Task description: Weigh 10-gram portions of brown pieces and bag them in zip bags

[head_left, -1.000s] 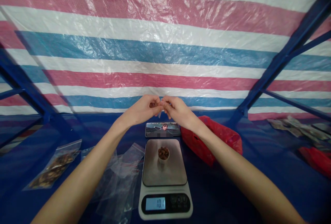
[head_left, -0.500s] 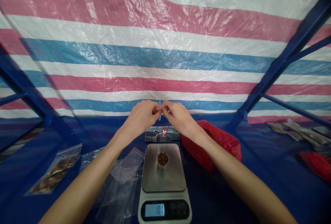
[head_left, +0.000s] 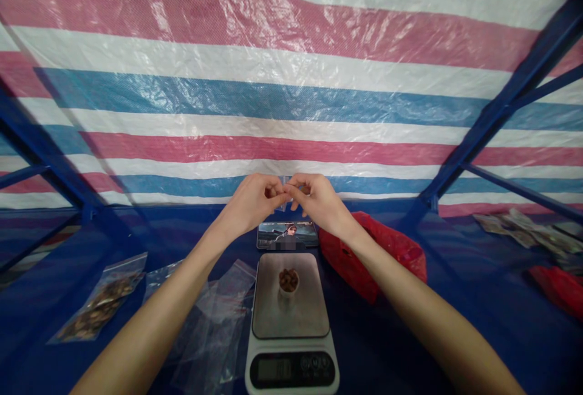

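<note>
My left hand [head_left: 257, 200] and my right hand [head_left: 314, 200] meet fingertip to fingertip above the far side of the shelf. Both pinch a clear plastic bag [head_left: 283, 206], mostly hidden by the fingers. Below them lies a phone [head_left: 286, 236] with a picture on its screen. Nearer to me, a digital scale [head_left: 290, 322] bears a small cup [head_left: 288, 291] filled with brown pieces on its metal plate. The digits on its dark display are too faint to read surely.
Empty clear zip bags [head_left: 214, 322] overlap left of the scale. Farther left is a filled zip bag [head_left: 102, 304]. A red plastic bag [head_left: 373, 255] lies under my right forearm. Blue metal posts [head_left: 473, 133] flank a striped tarp [head_left: 291, 97]; more packets [head_left: 528, 228] lie far right.
My hands stay together at the same place, with the right fingers now more curled and lifted around the bag. The scale's display has gone from lit to dark.
</note>
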### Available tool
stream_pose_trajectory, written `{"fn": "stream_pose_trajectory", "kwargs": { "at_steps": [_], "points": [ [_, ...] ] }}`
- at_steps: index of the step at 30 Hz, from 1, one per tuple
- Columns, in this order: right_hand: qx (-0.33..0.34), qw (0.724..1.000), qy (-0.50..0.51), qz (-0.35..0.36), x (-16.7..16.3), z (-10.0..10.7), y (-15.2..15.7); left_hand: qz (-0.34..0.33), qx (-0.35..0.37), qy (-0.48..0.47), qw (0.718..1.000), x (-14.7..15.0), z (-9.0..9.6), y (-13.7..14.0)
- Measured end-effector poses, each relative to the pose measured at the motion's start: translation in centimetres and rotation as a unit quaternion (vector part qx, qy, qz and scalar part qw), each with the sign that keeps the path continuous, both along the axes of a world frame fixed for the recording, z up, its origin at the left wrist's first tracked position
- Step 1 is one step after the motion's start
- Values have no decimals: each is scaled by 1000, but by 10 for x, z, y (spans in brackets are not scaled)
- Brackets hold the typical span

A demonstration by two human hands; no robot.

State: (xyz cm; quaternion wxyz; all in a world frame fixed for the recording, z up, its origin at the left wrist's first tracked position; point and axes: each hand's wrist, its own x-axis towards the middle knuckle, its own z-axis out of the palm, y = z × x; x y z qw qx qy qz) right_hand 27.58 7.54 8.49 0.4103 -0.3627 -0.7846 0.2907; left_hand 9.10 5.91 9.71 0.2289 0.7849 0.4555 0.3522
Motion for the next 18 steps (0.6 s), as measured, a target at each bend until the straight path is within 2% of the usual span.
{"fn": "stream_pose_trajectory", "kwargs": {
  "at_steps": [3, 7, 14, 18],
  "points": [
    [-16, 1000, 6, 26, 3, 1, 3, -54, -44, -64, 996, -1, 0, 1],
    [-43, 998, 13, 54, 6, 1, 6, -106, -113, -154, 976, -2, 3, 1],
    [-159, 971, 99, 146, 3, 2, 5, -104, -155, -216, 958, -7, 6, 1],
    [-192, 960, 127, 158, 5, 4, 4, -104, -143, -228, 957, -6, 5, 2]
  ]
}}
